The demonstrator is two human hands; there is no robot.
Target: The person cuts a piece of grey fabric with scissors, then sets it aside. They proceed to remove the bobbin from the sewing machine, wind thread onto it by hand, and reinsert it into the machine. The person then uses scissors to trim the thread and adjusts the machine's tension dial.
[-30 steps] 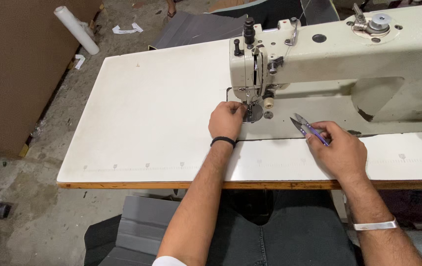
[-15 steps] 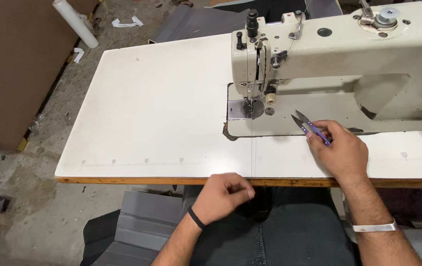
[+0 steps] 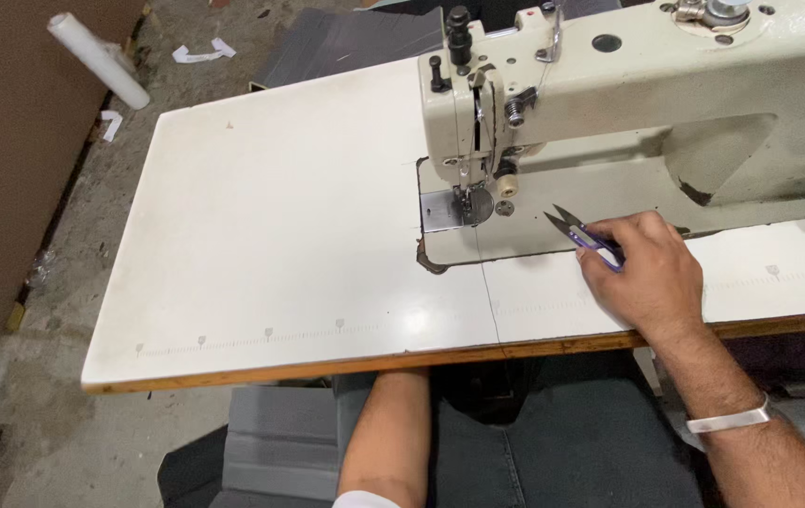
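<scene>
Roll [image 3: 99, 59]: on floor, far left, off counter [image 3: 261, 235].
Left hand: under counter edge, hidden; grip cannot tell.
Needle [image 3: 465, 193]: bare, no cloth.
Snips [image 3: 579, 233]: gripped in right hand [image 3: 652, 273], blades open, on machine [image 3: 628, 113] bed near needle.
Risk: open tips nicking fingers.
Containers: none visible.

the tabletop [image 3: 261, 245] is smooth white laminate with a faint sheen, edged in bare wood. the sewing machine [image 3: 628, 103] has a cream enamelled metal body, scuffed and grimy, with a bright steel needle plate [image 3: 445, 209]. the snips [image 3: 583, 232] show dark metal blades and a glossy purple plastic grip. the floor [image 3: 7, 414] is rough, dusty concrete.
</scene>
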